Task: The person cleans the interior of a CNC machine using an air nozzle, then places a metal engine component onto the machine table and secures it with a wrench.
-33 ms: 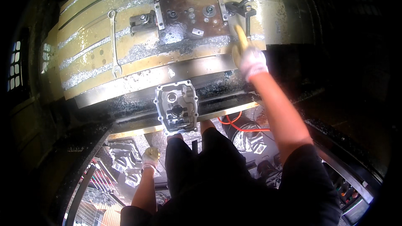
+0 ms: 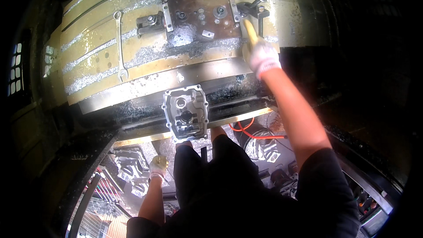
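My right hand point(image 2: 263, 53), in a white glove with yellow fingers, reaches over the machine table with a finger stretched out. It holds nothing that I can see, and its fingertip is by the right edge of the brown fixture plate point(image 2: 198, 4), just below a black clamp with bolts point(image 2: 260, 9). Low on the left, beside my leg, hangs my gloved left hand point(image 2: 158, 165); its fingers are curled and whatever they may hold is hidden. A grey cast metal housing point(image 2: 194, 99), its open side up, rests at the table's front, before my legs.
A combination wrench point(image 2: 119, 46) lies on the slotted machine table point(image 2: 94, 22), left of another clamp point(image 2: 149, 24). Metal chips point(image 2: 180, 36) are strewn about. A small metal plate point(image 2: 208, 34) lies on the fixture. Below are more castings point(image 2: 132, 165) and an orange hose point(image 2: 264, 137).
My right hand has moved slightly farther away and to the left, towards the fixture plate's edge. My left hand, the housing and the wrench have stayed put.
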Motion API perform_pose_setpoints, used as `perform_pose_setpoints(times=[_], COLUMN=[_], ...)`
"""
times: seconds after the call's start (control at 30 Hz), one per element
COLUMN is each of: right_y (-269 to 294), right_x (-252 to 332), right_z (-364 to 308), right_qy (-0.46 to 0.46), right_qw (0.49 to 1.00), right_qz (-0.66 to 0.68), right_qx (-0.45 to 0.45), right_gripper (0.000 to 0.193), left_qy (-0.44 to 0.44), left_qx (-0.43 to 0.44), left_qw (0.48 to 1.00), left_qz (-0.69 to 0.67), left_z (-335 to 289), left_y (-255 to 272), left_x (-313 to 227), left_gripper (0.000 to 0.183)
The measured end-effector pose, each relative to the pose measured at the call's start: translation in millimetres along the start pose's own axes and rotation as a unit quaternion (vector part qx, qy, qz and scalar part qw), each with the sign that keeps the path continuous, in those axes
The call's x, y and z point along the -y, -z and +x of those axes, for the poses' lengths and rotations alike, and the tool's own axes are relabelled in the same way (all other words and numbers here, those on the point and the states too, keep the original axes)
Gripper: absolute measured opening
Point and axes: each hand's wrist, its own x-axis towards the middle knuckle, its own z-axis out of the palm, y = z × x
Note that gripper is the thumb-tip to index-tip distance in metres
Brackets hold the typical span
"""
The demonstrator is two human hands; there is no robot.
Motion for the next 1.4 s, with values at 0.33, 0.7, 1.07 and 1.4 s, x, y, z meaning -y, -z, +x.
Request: perform_pose_setpoints(times=[0.33, 0.7, 1.07, 1.4], right_y=[20.1, -33.7, -100.6, -267.0], right_x=[41.2, -23.5, -54.0, -76.5], right_z=[72.6, 18.3, -88.2, -94.8], right_qy=[0.045, -0.054, -0.227, -0.086], right_qw=[0.969, 0.992, 0.940, 0.864], right_qz=[-0.217, -0.104, 0.205, 0.447], right_qx=[0.105, 0.040, 0.147, 0.216], right_gripper=[0.064, 0.053, 0.054, 0.054], left_qy=[0.020, 0.046, -0.099, -0.330], left_qx=[0.006, 0.032, 0.003, -0.019], left_qw=[0.989, 0.998, 0.995, 0.882], left_qz=[0.145, -0.002, 0.024, 0.336], left_z=[-15.4, -6.2, 50.9, 16.9], left_y=[-5.8, -12.1, -15.8, -65.0], left_x=[3.9, 11.3, 47.7, -110.9], left_gripper=[0.034, 0.029, 0.029, 0.052])
